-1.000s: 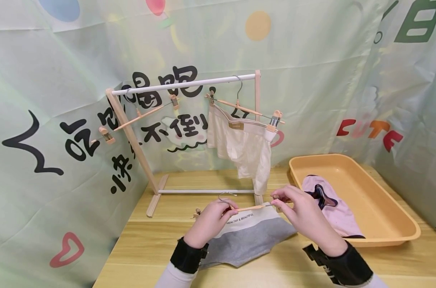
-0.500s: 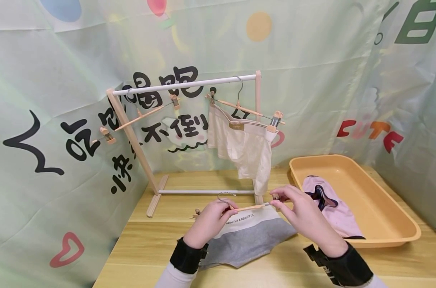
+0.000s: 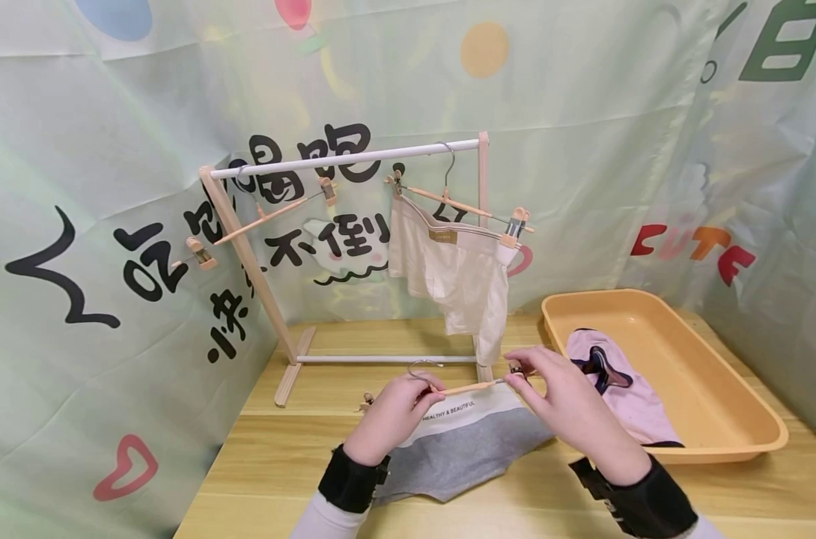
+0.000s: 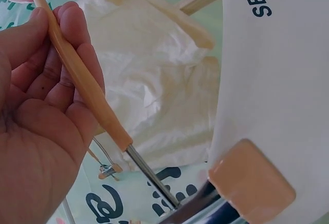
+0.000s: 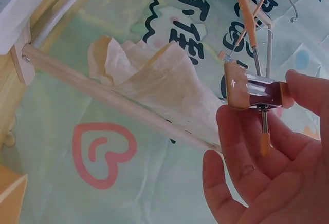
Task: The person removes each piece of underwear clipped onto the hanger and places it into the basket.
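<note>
My left hand (image 3: 396, 419) grips the orange bar of a clip hanger (image 3: 467, 388), held level over the table, its metal hook pointing up. My right hand (image 3: 570, 397) pinches the clip (image 5: 253, 86) at the hanger's right end between thumb and fingers; no cloth shows in that clip. At the other end, a clip (image 4: 252, 183) lies against the white waistband of grey underpants (image 3: 462, 449), seemingly clamped on it. The underpants hang below the hanger, lettering on the waistband; part of them is hidden behind my left hand.
Behind my hands stands a small wooden rack (image 3: 354, 157). White boxer shorts (image 3: 448, 269) hang from a clip hanger at its right; a hanger without clothing (image 3: 263, 222) hangs at left. An orange tray (image 3: 711, 374) at right holds a pink garment (image 3: 623, 397).
My right hand has shifted very slightly left, and its clip has turned more into view between thumb and fingers. My left hand stays in place on the hanger.
</note>
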The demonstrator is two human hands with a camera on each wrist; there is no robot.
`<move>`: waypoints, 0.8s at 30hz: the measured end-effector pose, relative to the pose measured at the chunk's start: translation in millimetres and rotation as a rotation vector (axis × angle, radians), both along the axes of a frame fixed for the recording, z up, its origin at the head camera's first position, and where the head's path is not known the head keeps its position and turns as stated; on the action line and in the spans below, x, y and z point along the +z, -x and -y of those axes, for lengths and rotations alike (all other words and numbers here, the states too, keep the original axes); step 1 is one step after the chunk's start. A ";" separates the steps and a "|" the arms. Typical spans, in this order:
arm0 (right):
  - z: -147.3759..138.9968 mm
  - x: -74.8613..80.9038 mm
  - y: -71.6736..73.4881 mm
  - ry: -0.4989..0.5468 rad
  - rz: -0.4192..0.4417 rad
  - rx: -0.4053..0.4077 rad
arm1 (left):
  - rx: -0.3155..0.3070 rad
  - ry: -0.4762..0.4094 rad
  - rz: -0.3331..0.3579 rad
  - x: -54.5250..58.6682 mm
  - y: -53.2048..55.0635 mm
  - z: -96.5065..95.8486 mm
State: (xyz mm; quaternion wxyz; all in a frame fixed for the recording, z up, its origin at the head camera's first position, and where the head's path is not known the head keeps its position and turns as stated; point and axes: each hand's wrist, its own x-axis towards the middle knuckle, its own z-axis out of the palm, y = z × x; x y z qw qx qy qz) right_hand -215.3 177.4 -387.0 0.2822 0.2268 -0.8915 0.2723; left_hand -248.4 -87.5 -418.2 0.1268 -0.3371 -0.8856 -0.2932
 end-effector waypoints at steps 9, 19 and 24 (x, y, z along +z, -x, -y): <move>7.9 2.7 -6.2 -0.023 -0.188 0.032 | -0.021 0.012 -0.008 1.5 -2.4 -3.7; 31.1 -0.6 -15.9 0.024 -0.426 0.209 | -0.054 0.031 -0.050 -2.9 -1.2 -7.5; 40.0 -10.5 -15.6 -0.043 -0.400 0.224 | -0.085 0.023 -0.055 -4.5 -0.9 -9.1</move>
